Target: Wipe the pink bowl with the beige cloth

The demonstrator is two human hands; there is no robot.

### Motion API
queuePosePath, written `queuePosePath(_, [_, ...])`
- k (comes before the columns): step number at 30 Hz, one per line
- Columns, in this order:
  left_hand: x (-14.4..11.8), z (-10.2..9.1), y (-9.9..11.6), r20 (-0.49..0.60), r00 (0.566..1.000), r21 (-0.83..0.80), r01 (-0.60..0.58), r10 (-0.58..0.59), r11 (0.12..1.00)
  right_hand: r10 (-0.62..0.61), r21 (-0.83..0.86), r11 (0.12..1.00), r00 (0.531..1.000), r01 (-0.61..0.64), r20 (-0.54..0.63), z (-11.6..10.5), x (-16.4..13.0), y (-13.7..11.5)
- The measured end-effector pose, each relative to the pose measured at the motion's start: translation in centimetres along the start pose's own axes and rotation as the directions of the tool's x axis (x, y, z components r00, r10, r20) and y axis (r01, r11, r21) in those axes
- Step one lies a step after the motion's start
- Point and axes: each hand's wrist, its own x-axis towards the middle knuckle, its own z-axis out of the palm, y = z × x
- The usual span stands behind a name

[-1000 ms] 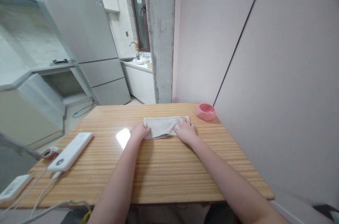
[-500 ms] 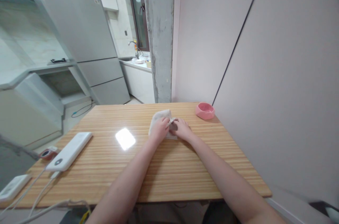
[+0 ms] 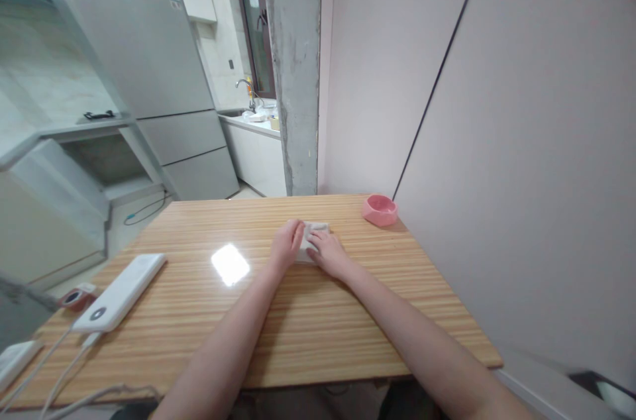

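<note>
Shrunk since half a second ago: cloth (image 3: pixel 315 230) now a small thick packet where a wider, lifted fold stood, with both hands drawn closer over it and lower to the wood.

Nearest, at the left edge of the table (image 3: pixel 308 334): white cables (image 3: pixel 74 355) running to a long white power bank (image 3: pixel 119 292), with a small red item (image 3: pixel 74 297) just beside it on the left. Well apart from the hands, all of it.

Further in, near the table's middle: left hand (image 3: pixel 286 246) curled over the packet's left edge; whether pinching the layers or only leaning on them, cannot tell. Right hand (image 3: pixel 324 252) laid on the near right part, fingers loosely apart and flat, pressing rather than clasping. Cloth lying flat on the wood, mostly covered, only its far strip showing past the fingertips.

Seemingly the pressing-down stage of a fold, layers being held and flattened. Any further fold likely calls for steady downward pressure from one hand, the edges kept lined up, and a clean pinch of all layers at once so none slips out.

Beyond, to the far right: pink bowl (image 3: pixel 379 210) close to the wall, apart from the cloth. Past the table's far edge: concrete pillar (image 3: pixel 293 69), and left of it a grey fridge (image 3: pixel 149 75).
</note>
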Motion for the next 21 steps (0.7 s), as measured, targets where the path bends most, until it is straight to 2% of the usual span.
queuePosePath(1, [0.3,-0.1,-0.8,-0.023,0.997,-0.016,0.07,-0.071,0.997,0.032,-0.05,0.998,0.998,-0.029,0.058,-0.2,-0.3,-0.5])
queuePosePath(3, [0.7,0.0,-2.2,-0.046,0.981,-0.067,0.186,-0.189,0.98,0.109,-0.122,0.988,0.989,-0.096,0.102,-1.4,-1.4,-0.6])
queuePosePath(6, [1.0,0.7,-3.2,-0.032,0.963,-0.126,0.263,-0.269,0.957,0.181,-0.155,0.974,0.977,-0.163,0.112,-4.4,-4.7,1.6])
queuePosePath(8, [0.9,1.3,-3.1,0.007,0.969,-0.123,0.247,-0.248,0.961,0.28,-0.158,0.952,0.953,-0.261,0.114,-6.6,-8.0,4.3])
queuePosePath(11, [0.6,1.8,-2.4,0.071,0.978,-0.063,0.198,-0.194,0.978,0.417,-0.198,0.893,0.909,-0.405,0.021,-8.9,-13.3,8.1])
queuePosePath(14, [0.3,2.0,-1.7,0.159,0.974,0.04,0.16,-0.164,0.986,0.469,-0.243,0.852,0.883,-0.463,-0.036,-10.0,-16.5,9.9])
queuePosePath(16, [0.1,2.0,-1.2,0.229,0.965,0.117,0.103,-0.127,0.988,0.499,-0.313,0.817,0.866,-0.483,-0.034,-10.3,-16.4,9.5])
queuePosePath(18, [0.1,2.0,-0.9,0.311,0.947,0.207,0.017,-0.082,0.978,0.516,-0.405,0.767,0.854,-0.498,-0.073,-10.3,-14.3,8.0])
queuePosePath(19, [0.1,2.1,-0.8,0.353,0.933,0.255,-0.024,-0.069,0.967,0.48,-0.418,0.771,0.87,-0.479,-0.113,-10.0,-12.6,6.9])
queuePosePath(21, [0.2,2.3,-0.7,0.421,0.904,0.343,-0.077,-0.08,0.936,0.352,-0.32,0.865,0.923,-0.385,-0.157,-8.8,-8.6,4.2])
